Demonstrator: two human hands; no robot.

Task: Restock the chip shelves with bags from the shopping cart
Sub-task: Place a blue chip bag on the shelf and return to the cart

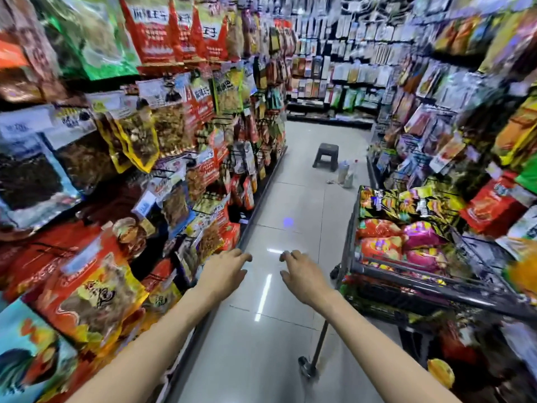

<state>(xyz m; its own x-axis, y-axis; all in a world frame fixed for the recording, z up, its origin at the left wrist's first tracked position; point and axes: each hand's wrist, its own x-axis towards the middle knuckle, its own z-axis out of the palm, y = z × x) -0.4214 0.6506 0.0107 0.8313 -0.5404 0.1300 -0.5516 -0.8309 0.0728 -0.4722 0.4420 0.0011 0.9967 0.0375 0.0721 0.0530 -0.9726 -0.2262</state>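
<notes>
Both the left hand (225,270) and right hand (302,276) hang loose and empty over the aisle floor (293,199), so fetching seems next: reaching right into the cart (412,282) for a chip bag (380,247).

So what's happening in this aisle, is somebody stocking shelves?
It looks that way. A person stands in a shop aisle with both arms stretched forward. The left hand and right hand hang over the floor with fingers loosely spread, holding nothing. A shopping cart piled with bright chip bags stands to the person's right, and packed snack shelves line the left. Further down the aisle a small dark stool stands on the floor. No bag is in hand at this moment.
</notes>
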